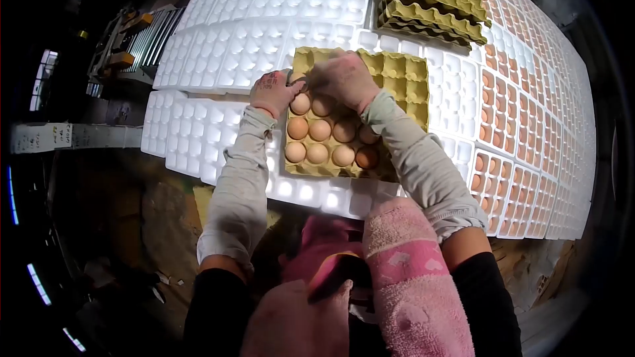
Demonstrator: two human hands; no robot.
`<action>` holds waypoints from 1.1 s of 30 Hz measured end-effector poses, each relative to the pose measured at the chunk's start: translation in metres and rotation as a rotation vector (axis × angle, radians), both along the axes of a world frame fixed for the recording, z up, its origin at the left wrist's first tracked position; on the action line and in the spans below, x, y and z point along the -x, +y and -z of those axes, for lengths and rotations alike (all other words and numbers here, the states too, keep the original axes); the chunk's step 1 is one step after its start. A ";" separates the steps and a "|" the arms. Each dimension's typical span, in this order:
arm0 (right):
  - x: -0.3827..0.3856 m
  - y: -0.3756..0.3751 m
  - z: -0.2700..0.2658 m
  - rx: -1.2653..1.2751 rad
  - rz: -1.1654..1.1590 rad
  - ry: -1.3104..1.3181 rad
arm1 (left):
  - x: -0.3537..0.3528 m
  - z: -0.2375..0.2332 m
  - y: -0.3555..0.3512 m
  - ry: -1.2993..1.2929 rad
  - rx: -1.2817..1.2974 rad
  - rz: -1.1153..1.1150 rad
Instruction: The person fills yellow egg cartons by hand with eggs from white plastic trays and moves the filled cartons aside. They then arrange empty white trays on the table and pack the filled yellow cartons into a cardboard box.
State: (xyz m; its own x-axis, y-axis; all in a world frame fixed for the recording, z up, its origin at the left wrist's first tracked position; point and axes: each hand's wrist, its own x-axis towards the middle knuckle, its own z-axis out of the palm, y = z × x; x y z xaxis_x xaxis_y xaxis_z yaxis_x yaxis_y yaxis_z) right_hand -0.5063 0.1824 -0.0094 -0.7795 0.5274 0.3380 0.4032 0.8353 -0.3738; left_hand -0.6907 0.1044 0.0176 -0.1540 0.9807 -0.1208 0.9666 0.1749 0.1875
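A yellowish pulp egg tray [403, 73] lies in front of me, with several brown eggs [319, 130] in its left and near cups. At its far left corner is my left hand [271, 92], in a pale glove with dark print, fingers bent and thumb reaching over the rim beside an egg. A small dark patch shows by the thumb; I cannot tell what these fingers grip. My right hand [347, 80], gloved too, is closed above the far rows of the tray. Its fingertips point left toward the left hand, and what lies under them is hidden.
White moulded trays [218, 59] cover the surface under and around the egg tray. Behind it to the right stands a stack of pulp trays [430, 0]. Egg-filled white trays [503, 119] spread along the right. A roller conveyor [153, 41] is at the far left.
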 end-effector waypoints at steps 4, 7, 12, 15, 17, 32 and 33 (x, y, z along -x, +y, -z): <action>-0.048 -0.025 -0.050 1.172 0.104 0.755 | 0.032 0.011 -0.056 -1.760 -0.487 -0.328; -0.050 -0.023 -0.053 1.362 0.052 0.534 | 0.054 0.026 -0.064 -2.246 -0.402 -0.524; -0.011 -0.049 -0.038 0.382 0.022 -0.115 | 0.025 -0.004 -0.025 -0.325 -0.212 0.394; -0.061 -0.041 -0.043 1.305 0.156 0.520 | 0.027 0.009 -0.025 -0.096 -0.038 0.472; -0.094 -0.049 -0.047 1.580 0.061 0.912 | 0.031 0.006 -0.022 -0.265 -0.010 0.417; -0.182 -0.061 -0.032 1.381 0.341 0.848 | -0.054 -0.038 0.005 -0.657 0.110 0.703; -0.196 -0.055 -0.021 1.610 0.191 1.259 | -0.063 -0.035 0.014 -1.010 0.140 0.547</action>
State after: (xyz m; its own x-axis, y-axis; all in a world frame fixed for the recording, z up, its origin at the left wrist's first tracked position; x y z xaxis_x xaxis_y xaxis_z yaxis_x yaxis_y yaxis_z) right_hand -0.3100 0.1276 0.0118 -0.4484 0.8656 -0.2228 -0.5858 -0.4729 -0.6582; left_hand -0.6275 0.1184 0.0528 0.5155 0.8548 -0.0597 0.3403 -0.1402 0.9298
